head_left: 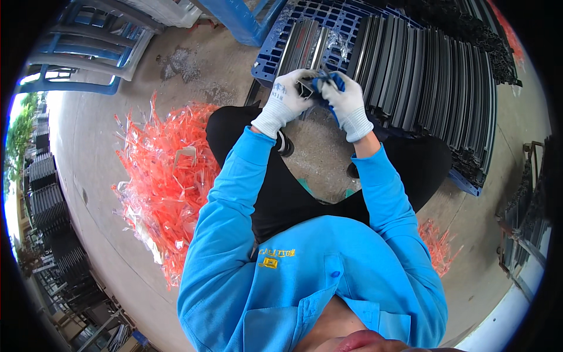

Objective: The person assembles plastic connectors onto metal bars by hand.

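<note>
Both my hands wear white knitted gloves and meet in front of my knees, at the near edge of a blue plastic pallet (265, 66). My left hand (284, 101) is closed around the near end of a dark metal profile (305, 88), whose hollow end shows beside the fingers. Close against it on the right, my right hand (348, 107) has its fingers curled in. Something blue and dark shows at those fingers; whether it is a tool handle or the glove's coating, I cannot tell. A few more long profiles (303, 46) lie on the pallet just beyond my hands.
A dense row of dark metal profiles (422, 76) covers the pallet to the right. Heaped orange plastic strips (167, 182) lie at my left, with a smaller heap (437, 246) at my right. Blue metal racks (88, 58) stand far left, and stacked dark profiles (50, 199) line the left edge.
</note>
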Demonstrator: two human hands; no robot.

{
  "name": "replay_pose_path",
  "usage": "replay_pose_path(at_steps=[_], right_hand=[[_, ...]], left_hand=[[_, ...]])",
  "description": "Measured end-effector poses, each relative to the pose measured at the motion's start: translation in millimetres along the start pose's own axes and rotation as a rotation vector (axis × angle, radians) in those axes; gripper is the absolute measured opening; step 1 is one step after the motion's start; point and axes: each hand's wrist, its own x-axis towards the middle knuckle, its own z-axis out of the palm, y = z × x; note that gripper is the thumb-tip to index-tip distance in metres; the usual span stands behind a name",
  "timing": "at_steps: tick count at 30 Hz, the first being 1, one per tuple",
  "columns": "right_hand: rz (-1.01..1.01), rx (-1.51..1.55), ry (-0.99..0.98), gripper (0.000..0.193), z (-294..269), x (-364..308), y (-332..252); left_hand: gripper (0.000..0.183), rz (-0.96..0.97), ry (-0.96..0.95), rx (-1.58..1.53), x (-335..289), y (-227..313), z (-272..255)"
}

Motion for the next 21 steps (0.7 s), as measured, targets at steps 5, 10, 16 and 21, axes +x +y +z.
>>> replay_pose_path(at_steps=[5, 10, 16, 21], right_hand=[[0.044, 0.009, 0.196, 0.026, -6, 9, 38], [0.002, 0.304, 0.334, 0.025, 11, 14, 40], [0.002, 1.116, 0.161, 0.014, 34, 11, 8], [0.198, 1.5, -0.263, 0.012, 39, 31, 26]], left_hand=[[0.047, -0.013, 0.036, 0.019, 2, -1, 5], [0.04, -0.131, 0.039, -0.201, 4, 11, -2], [0.026, -0.06, 0.35, -0.596, 5, 23, -3], [0.021, -0.092, 0.418, -0.249, 8, 7, -2]])
